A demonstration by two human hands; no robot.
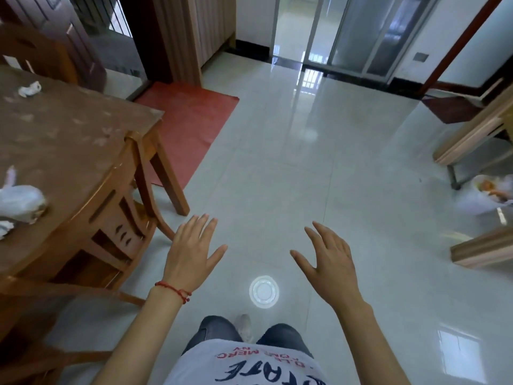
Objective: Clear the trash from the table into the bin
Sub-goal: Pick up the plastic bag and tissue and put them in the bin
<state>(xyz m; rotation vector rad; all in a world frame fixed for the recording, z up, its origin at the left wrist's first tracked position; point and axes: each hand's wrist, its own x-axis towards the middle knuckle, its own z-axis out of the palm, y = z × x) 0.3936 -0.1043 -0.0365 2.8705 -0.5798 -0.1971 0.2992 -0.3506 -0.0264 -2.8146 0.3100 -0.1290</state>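
Observation:
A wooden table (69, 151) with a brown patterned top fills the left side. On it lie a crumpled white tissue (30, 88) at the far end, a scrunched white plastic bag (20, 202) at the near left edge, and a small white scrap (5, 227) just below the bag. A round white plastic lid (263, 292) lies on the floor between my hands. My left hand (191, 252) and my right hand (330, 262) hover above the floor, fingers spread, holding nothing. At the right edge a white bag with orange scraps (488, 197) sits on the floor; no bin is clearly visible.
A wooden chair (130, 218) is tucked under the table's near corner, another chair (36, 51) stands at its far side. A red mat (188, 126) lies beyond the table. Wooden furniture (477, 134) lines the right. Glossy pale tile floor (277, 162) stretches toward glass doors (361, 37).

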